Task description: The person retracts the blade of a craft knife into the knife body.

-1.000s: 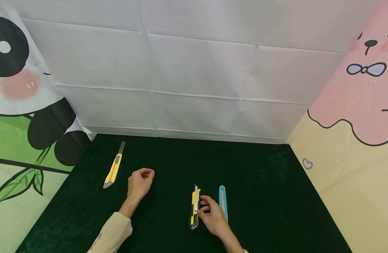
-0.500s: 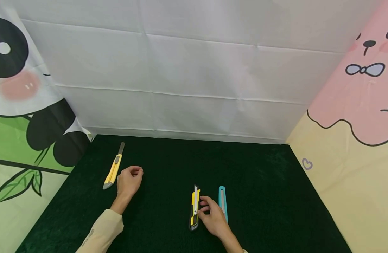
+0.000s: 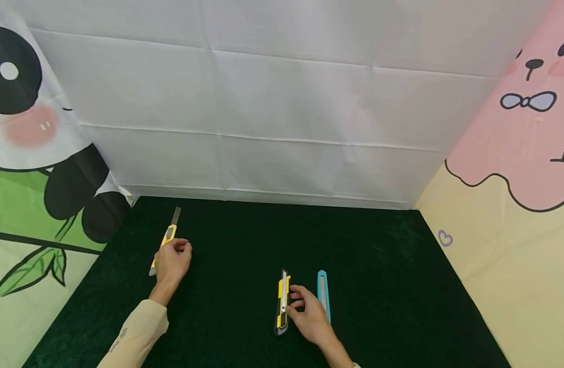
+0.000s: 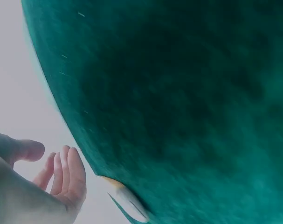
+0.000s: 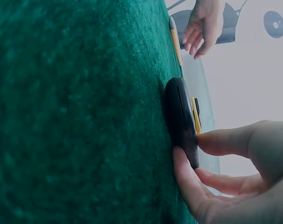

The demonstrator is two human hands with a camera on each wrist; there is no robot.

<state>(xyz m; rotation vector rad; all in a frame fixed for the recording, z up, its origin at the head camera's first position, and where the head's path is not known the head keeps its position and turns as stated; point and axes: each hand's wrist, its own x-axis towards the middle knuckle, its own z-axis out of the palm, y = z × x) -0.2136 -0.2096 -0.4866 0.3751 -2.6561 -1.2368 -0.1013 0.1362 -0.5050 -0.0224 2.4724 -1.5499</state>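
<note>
In the head view my left hand [image 3: 172, 261] hovers over the right side of a pale yellow utility knife [image 3: 170, 233] with its blade out, hiding much of its handle. The left wrist view shows that hand's thumb [image 4: 30, 150] and fingers apart, with nothing between them. My right hand [image 3: 310, 317] rests beside a black and yellow utility knife [image 3: 283, 301] lying flat. Its thumb [image 5: 220, 141] touches the knife's side, and its loosely curled fingers lie at the same edge without wrapping round it. Just behind that hand lies a teal utility knife [image 3: 323, 289], its lower part partly hidden.
Dark green cloth [image 3: 378, 286] covers the table under all the knives. A white fabric wall [image 3: 282, 102] closes off the back, with printed cartoon panels at the left [image 3: 24, 204] and right [image 3: 507, 204].
My left hand has moved leftward, from beside the pale yellow utility knife to over its handle. The right hand and all the knives have stayed in place.
</note>
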